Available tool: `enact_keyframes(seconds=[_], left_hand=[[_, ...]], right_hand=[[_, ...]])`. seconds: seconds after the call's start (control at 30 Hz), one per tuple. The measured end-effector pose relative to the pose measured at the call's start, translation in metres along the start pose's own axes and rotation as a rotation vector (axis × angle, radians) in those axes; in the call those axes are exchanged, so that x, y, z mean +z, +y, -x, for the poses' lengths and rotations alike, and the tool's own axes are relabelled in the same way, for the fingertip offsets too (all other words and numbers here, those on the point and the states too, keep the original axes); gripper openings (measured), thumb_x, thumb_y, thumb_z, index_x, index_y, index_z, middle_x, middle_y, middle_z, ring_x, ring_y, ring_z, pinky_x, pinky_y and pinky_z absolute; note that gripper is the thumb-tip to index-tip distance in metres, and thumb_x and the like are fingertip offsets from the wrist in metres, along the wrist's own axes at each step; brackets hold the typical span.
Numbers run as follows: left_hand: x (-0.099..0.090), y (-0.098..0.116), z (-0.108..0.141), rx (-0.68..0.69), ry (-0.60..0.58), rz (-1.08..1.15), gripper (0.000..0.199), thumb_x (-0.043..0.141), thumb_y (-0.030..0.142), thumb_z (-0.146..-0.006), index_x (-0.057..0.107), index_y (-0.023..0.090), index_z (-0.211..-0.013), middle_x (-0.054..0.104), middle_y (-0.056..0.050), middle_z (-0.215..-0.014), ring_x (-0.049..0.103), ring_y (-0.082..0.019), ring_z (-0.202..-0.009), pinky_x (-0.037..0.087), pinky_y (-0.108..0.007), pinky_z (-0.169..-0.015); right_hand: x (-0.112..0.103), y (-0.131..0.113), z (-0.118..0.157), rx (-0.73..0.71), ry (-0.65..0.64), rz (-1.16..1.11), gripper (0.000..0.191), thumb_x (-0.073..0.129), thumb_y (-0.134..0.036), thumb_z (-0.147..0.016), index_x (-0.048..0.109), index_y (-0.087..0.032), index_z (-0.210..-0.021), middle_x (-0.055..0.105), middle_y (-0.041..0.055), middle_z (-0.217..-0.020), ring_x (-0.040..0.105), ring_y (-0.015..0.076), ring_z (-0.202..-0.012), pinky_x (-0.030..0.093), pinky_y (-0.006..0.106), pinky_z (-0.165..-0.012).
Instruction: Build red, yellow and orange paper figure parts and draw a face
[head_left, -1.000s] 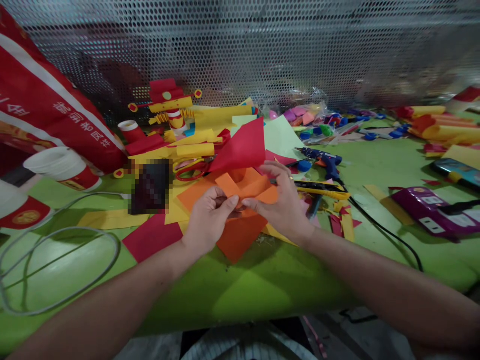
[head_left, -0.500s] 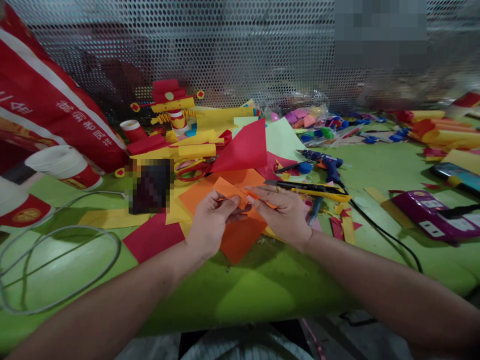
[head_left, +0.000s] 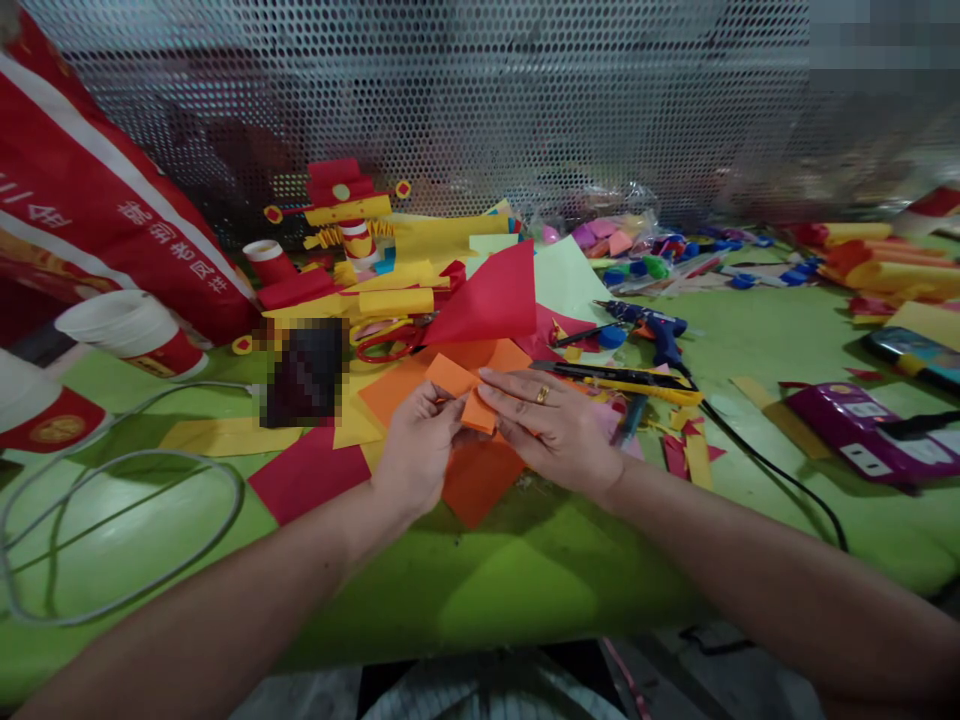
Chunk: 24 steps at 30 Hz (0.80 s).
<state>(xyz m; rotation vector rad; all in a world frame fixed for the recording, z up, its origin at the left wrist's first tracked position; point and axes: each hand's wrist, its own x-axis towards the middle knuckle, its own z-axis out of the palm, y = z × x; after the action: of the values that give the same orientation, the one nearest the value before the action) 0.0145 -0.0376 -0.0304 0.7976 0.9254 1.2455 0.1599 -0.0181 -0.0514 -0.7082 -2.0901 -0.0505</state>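
A small folded piece of orange paper is held between my two hands, just above the table. My left hand pinches its left side with the thumb on top. On its right side lie the fingers of my right hand, close together and pressed along the fold; a ring is on one finger. Beneath my hands, larger orange paper rests on the green table. A dark red paper square lies left of it. Just beyond my right hand sits a yellow and black utility knife.
A blue glue gun with a black cord stands behind the knife. Red-handled scissors lie behind my left hand. Paper cups and a looped grey cable occupy the left. A purple power strip is at right.
The right side of the small orange paper now shows a folded-down flap. My right hand's fingers have shifted left, flattening over the fold; my left hand keeps its pinch.
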Motion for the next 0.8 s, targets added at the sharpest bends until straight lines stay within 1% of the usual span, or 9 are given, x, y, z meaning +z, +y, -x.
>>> enact_keyframes(seconds=[0.1, 0.23, 0.3, 0.37, 0.47, 0.53, 0.63, 0.73, 0.8], left_hand=[[-0.001, 0.001, 0.0, -0.011, 0.002, 0.007, 0.013, 0.069, 0.021, -0.062, 0.056, 0.018, -0.064, 0.062, 0.003, -0.061, 0.062, -0.013, -0.063, 0.053, -0.027, -0.062], [-0.002, 0.003, -0.002, -0.058, 0.062, 0.085, 0.004, 0.057, 0.021, -0.07, 0.057, 0.018, -0.069, 0.061, 0.002, -0.061, 0.062, -0.014, -0.063, 0.052, -0.027, -0.06], [-0.003, 0.005, -0.003, -0.109, 0.065, 0.14, 0.011, 0.049, 0.023, -0.074, 0.059, 0.017, -0.072, 0.061, 0.001, -0.062, 0.061, -0.015, -0.062, 0.052, -0.027, -0.059], [-0.004, 0.006, -0.005, -0.151, 0.084, 0.176, 0.017, 0.045, 0.025, -0.076, 0.059, 0.017, -0.071, 0.06, 0.0, -0.06, 0.059, -0.014, -0.057, 0.051, -0.026, -0.056], [-0.006, 0.006, -0.008, -0.157, 0.17, 0.2, 0.017, 0.048, 0.029, -0.076, 0.056, 0.017, -0.066, 0.055, 0.002, -0.056, 0.054, -0.011, -0.05, 0.048, -0.023, -0.049], [-0.008, 0.006, -0.009, -0.158, 0.199, 0.211, 0.018, 0.051, 0.031, -0.076, 0.054, 0.018, -0.064, 0.051, 0.004, -0.053, 0.051, -0.01, -0.047, 0.047, -0.022, -0.047], [-0.01, 0.006, -0.012, -0.203, 0.179, 0.244, 0.016, 0.053, 0.027, -0.074, 0.051, 0.017, -0.062, 0.046, 0.005, -0.048, 0.047, -0.008, -0.043, 0.046, -0.021, -0.048], [-0.011, 0.004, -0.013, -0.259, 0.111, 0.246, 0.011, 0.054, 0.02, -0.071, 0.052, 0.017, -0.061, 0.046, 0.005, -0.048, 0.046, -0.008, -0.043, 0.048, -0.022, -0.052], [-0.012, 0.003, -0.013, -0.252, 0.057, 0.212, 0.01, 0.055, 0.016, -0.069, 0.052, 0.017, -0.059, 0.048, 0.005, -0.049, 0.048, -0.008, -0.044, 0.049, -0.023, -0.056]], right_hand=[[-0.001, -0.001, 0.0, -0.017, -0.039, 0.039, 0.028, 0.046, -0.018, -0.085, 0.065, -0.019, -0.105, 0.066, 0.0101, -0.111, 0.064, 0.0193, -0.098, 0.053, 0.038, -0.085], [-0.002, 0.0, 0.0, -0.01, -0.072, 0.072, 0.03, 0.046, -0.019, -0.084, 0.064, -0.02, -0.108, 0.066, 0.0085, -0.112, 0.064, 0.0203, -0.097, 0.053, 0.04, -0.085], [-0.003, 0.001, 0.0, -0.024, -0.078, 0.086, 0.03, 0.047, -0.019, -0.083, 0.064, -0.02, -0.107, 0.066, 0.0083, -0.112, 0.064, 0.0204, -0.097, 0.053, 0.039, -0.085], [-0.004, 0.001, 0.0, -0.043, -0.075, 0.1, 0.029, 0.048, -0.019, -0.083, 0.064, -0.018, -0.107, 0.066, 0.0092, -0.111, 0.065, 0.0209, -0.096, 0.054, 0.039, -0.084], [-0.005, 0.001, 0.0, -0.058, -0.069, 0.108, 0.028, 0.049, -0.018, -0.083, 0.065, -0.016, -0.106, 0.067, 0.0098, -0.11, 0.065, 0.0209, -0.094, 0.054, 0.038, -0.084], [-0.006, 0.001, 0.001, -0.052, -0.074, 0.102, 0.029, 0.049, -0.018, -0.083, 0.064, -0.018, -0.108, 0.066, 0.0088, -0.112, 0.065, 0.0204, -0.095, 0.053, 0.039, -0.085], [-0.007, 0.002, 0.002, -0.048, -0.083, 0.087, 0.03, 0.049, -0.019, -0.082, 0.063, -0.02, -0.109, 0.065, 0.0075, -0.113, 0.064, 0.02, -0.097, 0.052, 0.039, -0.087], [-0.007, 0.002, 0.002, -0.065, -0.072, 0.078, 0.03, 0.05, -0.018, -0.082, 0.063, -0.021, -0.109, 0.066, 0.0066, -0.112, 0.064, 0.0193, -0.096, 0.052, 0.039, -0.087], [-0.007, 0.002, 0.001, -0.082, -0.067, 0.074, 0.03, 0.049, -0.017, -0.082, 0.063, -0.022, -0.108, 0.066, 0.0068, -0.112, 0.064, 0.0189, -0.095, 0.053, 0.038, -0.086]])
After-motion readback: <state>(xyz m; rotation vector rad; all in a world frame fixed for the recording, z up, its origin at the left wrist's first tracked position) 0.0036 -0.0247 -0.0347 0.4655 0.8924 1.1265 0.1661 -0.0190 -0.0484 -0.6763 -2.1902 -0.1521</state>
